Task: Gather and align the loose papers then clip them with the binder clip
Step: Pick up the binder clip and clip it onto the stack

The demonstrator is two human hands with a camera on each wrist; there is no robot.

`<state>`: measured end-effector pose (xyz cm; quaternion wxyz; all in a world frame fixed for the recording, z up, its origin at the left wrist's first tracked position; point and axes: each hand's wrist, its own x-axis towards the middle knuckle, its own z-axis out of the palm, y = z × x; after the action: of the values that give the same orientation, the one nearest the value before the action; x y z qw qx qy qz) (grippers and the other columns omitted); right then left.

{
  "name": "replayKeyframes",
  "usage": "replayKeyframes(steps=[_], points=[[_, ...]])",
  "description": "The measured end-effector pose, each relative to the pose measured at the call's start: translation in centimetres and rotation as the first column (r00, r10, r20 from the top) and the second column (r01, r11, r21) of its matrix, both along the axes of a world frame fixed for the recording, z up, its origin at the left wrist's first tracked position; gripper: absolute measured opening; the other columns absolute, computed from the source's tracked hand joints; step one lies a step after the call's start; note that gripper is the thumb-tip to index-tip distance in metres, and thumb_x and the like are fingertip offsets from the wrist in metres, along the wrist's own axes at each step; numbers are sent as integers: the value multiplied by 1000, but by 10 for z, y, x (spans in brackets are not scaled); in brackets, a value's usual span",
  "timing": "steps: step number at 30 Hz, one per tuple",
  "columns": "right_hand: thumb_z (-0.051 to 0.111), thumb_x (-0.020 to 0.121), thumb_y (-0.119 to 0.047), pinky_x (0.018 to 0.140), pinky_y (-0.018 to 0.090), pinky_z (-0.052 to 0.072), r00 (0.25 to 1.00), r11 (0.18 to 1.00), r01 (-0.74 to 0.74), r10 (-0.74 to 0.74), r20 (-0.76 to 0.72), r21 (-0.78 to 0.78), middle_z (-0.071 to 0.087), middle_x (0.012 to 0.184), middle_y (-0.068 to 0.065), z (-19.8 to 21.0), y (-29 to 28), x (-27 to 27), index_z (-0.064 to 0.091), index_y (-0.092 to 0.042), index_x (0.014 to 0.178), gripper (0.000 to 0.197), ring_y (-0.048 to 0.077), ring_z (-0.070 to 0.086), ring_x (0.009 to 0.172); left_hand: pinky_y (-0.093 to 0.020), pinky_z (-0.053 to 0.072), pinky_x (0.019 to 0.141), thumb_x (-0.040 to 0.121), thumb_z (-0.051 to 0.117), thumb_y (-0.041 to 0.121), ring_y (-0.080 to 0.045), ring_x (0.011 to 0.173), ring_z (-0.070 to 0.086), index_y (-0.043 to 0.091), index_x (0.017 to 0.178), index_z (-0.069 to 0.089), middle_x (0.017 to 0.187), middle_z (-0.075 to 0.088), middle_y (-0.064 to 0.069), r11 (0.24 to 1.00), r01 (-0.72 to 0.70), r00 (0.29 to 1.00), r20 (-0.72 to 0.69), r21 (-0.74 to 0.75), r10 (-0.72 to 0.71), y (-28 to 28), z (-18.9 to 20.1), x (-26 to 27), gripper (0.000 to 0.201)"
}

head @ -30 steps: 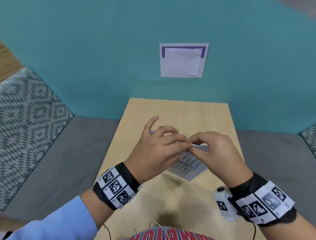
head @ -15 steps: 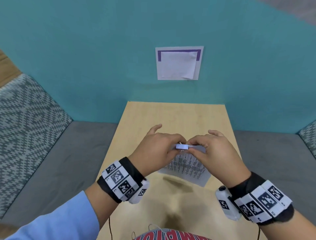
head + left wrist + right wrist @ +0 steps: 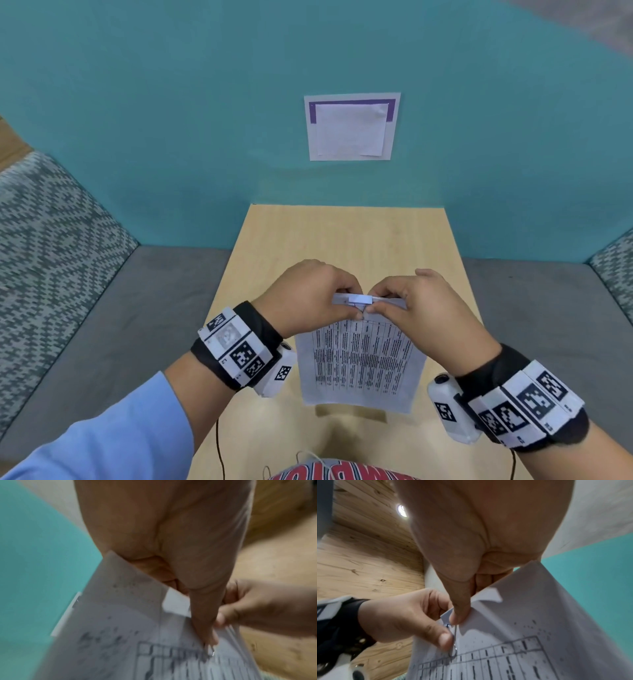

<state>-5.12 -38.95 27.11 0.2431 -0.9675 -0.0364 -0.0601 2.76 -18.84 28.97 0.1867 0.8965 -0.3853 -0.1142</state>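
Note:
Over the wooden table (image 3: 346, 240) both hands hold up a stack of printed papers (image 3: 359, 363) by its top edge, and it hangs facing me. A pale binder clip (image 3: 359, 300) sits on the middle of that edge. My left hand (image 3: 352, 310) pinches the clip; its thumb (image 3: 443, 638) presses the clip's wire handle (image 3: 453, 642) flat onto the front sheet. My right hand (image 3: 373, 305) pinches the papers' (image 3: 530, 615) top edge just right of the clip, its thumb (image 3: 460, 612) touching the clip body (image 3: 446, 616). The left wrist view is blurred.
The table is narrow and butts against a teal wall (image 3: 171, 137) with a paper notice (image 3: 352, 126) on it. Grey cushioned benches (image 3: 102, 325) flank the table on both sides. A thin cable (image 3: 219, 445) lies at the near table edge.
The papers have swung from tilted to hanging square towards me. Both hands have come a little closer to me, and the clip now sits on the stack's top edge.

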Motion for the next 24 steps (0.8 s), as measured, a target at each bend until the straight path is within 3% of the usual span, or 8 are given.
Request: replayKeyframes(steps=[3, 6, 10, 14, 17, 19, 22, 24], points=[[70, 93, -46, 109, 34, 34, 1000, 999, -3, 3, 3, 42, 77, 79, -11, 6, 0, -1, 76, -35, 92, 13, 3, 53, 61, -31, 44, 67, 85, 76, 61, -13, 79, 63, 38, 106, 76, 78, 72, 12, 1000, -7, 997, 82, 15, 5, 4, -2, -1, 32], [77, 89, -40, 78, 22, 42, 999, 992, 26, -21, -42, 121, 78, 83, -16, 22, -5, -6, 80, -31, 91, 10, 7, 60, 78, -26, 53, 73, 75, 89, 55, -4, 81, 67, 37, 110, 72, 90, 77, 12, 987, -148, 981, -134, -67, 138, 31, -6, 5, 43], [85, 82, -32, 79, 26, 52, 996, 946, 59, -37, -75, 320, 79, 83, -18, 44, -19, -10, 80, -34, 80, 6, 3, 71, 85, -38, 64, 93, 87, 85, 6, -24, 101, 80, 8, 119, 71, 108, 84, -10, 779, -485, 706, -703, -398, 81, 70, -43, 2, 35], [88, 78, -28, 79, 28, 56, 998, 859, 58, -50, -30, 509, 81, 85, -12, 48, -29, -1, 82, -30, 85, 9, 9, 74, 82, -42, 61, 102, 105, 63, 19, -20, 113, 78, 13, 126, 75, 123, 81, -3, 835, -459, 612, -789, -303, 50, 62, -87, -26, 25], [89, 70, -46, 84, 24, 55, 957, 697, 230, -287, -30, 679, 77, 105, -9, 19, -55, 9, 74, -26, 112, 49, 7, 71, 93, -49, 59, 106, 104, 63, 33, -27, 116, 76, 15, 129, 73, 125, 80, -6, 728, -594, 585, -805, -342, 99, 51, -100, -22, 33], [85, 63, -65, 90, 34, 56, 922, 525, 387, -215, -322, 758, 75, 121, -5, -16, -66, 5, 68, -23, 125, 78, 13, 72, 106, -49, 52, 114, 99, 66, 40, -24, 125, 72, 16, 132, 72, 131, 78, -3, 660, -666, 549, -828, -348, 117, 48, -110, -13, 41], [75, 87, -35, 93, 46, 60, 815, 297, 501, 156, -558, 813, 75, 126, 14, -71, -56, -14, 70, -8, 127, 48, 33, 72, 109, -48, 43, 122, 93, 75, 49, -20, 135, 65, 17, 138, 68, 137, 74, 2, 615, -734, 462, -876, -288, 141, 43, -132, 3, 56], [67, 96, -12, 87, 44, 63, 814, 256, 531, 113, -570, 808, 77, 123, 17, -102, -44, -17, 70, -8, 127, 31, 34, 73, 105, -50, 44, 121, 93, 77, 43, -22, 134, 66, 17, 140, 64, 138, 74, 1, 588, -773, 394, -906, -236, 154, 43, -150, 13, 55]])
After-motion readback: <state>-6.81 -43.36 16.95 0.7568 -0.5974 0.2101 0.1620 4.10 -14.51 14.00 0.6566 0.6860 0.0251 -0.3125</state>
